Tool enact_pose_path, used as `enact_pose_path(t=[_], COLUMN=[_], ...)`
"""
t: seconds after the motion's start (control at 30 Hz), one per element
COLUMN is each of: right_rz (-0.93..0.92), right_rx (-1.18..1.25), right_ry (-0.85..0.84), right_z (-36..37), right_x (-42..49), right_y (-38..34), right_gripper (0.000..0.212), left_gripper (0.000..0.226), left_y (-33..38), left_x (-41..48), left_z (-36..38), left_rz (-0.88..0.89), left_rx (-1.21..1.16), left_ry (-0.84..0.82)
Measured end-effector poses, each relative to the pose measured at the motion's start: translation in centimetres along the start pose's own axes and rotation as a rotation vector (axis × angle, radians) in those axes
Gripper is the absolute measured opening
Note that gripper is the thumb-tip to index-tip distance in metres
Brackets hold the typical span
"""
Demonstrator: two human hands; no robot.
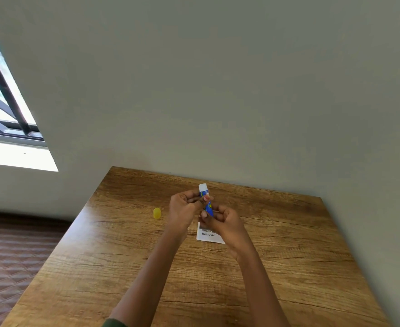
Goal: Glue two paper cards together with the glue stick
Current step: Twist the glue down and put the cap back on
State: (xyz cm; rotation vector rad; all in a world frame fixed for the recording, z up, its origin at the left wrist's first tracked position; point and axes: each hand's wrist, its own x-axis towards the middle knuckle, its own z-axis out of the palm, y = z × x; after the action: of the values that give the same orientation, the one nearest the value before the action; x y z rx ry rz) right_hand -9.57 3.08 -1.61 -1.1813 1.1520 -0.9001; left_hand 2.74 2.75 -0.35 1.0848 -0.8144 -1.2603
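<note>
A blue glue stick [204,193] with its white tip uncovered points up and away from me above the table. My left hand [184,208] pinches its middle with thumb and fingers. My right hand [225,220] grips its lower end. The yellow cap [157,213] stands on the table to the left of my hands. A white paper card [209,234] with black print lies flat under my right hand, partly hidden by it. I cannot tell whether a second card lies beneath it.
The wooden table [288,256] stands against a grey wall. Its left edge drops to a brown patterned floor [12,256]. A window [3,102] is at the far left.
</note>
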Motion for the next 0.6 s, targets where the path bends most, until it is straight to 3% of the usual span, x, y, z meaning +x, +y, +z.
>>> enact_pose_path(t=[0.07, 0.13, 0.33, 0.43, 0.5, 0.6], right_rz=[0.025, 0.024, -0.051, -0.097, -0.072, 0.021], right_rx=[0.114, 0.115, -0.106, -0.295, -0.312, -0.140], right_ry=[-0.107, -0.110, 0.161, 0.338, 0.309, 0.065], right_z=[-0.2, -0.4, 0.0, 0.5, 0.5, -0.1], right_x=[-0.1, -0.2, -0.5, -0.6, -0.4, -0.3], right_y=[-0.1, -0.2, -0.4, -0.4, -0.2, -0.1], right_gripper=[0.027, 0.028, 0.014, 0.027, 0.035, 0.040], left_gripper=[0.009, 0.008, 0.008, 0.015, 0.021, 0.019], left_y=[-0.1, -0.3, -0.5, -0.5, -0.4, -0.3], left_x=[0.1, 0.2, 0.2, 0.1, 0.1, -0.1], left_z=[-0.1, -0.1, 0.3, 0.7, 1.0, 1.2], left_rz=[0.004, 0.007, 0.008, -0.015, -0.021, -0.014], left_rx=[0.011, 0.028, 0.042, 0.045, 0.086, 0.067], left_ry=[-0.005, -0.009, 0.004, -0.008, -0.009, -0.015])
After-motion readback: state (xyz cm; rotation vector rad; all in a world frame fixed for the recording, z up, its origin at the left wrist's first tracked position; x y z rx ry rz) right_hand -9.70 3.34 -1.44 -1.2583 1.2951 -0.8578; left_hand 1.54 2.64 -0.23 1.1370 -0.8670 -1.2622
